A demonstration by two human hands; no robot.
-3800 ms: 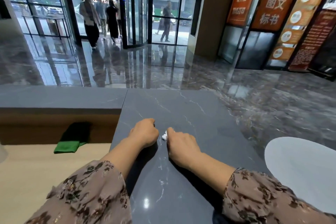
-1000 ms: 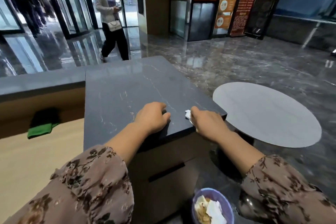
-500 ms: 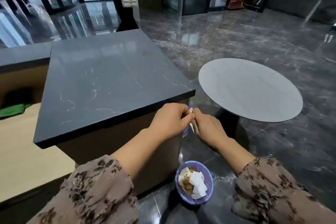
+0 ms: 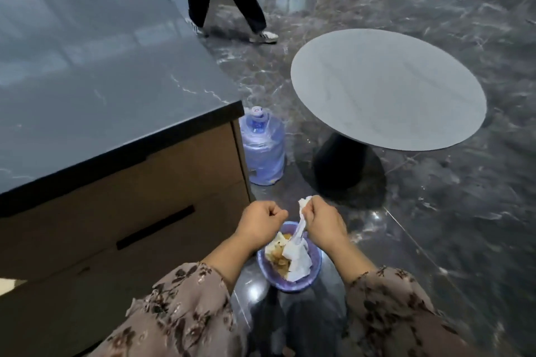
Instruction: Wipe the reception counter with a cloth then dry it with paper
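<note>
Hands now below the stone counter [image 4: 116, 95]: right hand [image 4: 323, 222] pinches crumpled paper [image 4: 299, 232] over round purple bin [image 4: 316, 266]; left hand [image 4: 261, 223] fisted.

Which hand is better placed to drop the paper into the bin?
The right hand: it pinches the crumpled white paper, which dangles over the small purple waste bin. The left hand is curled, seemingly empty.

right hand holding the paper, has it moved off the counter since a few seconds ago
Yes. The right hand, pinching the paper, has left the counter top and come down past its corner, over the purple bin on the floor.
</note>
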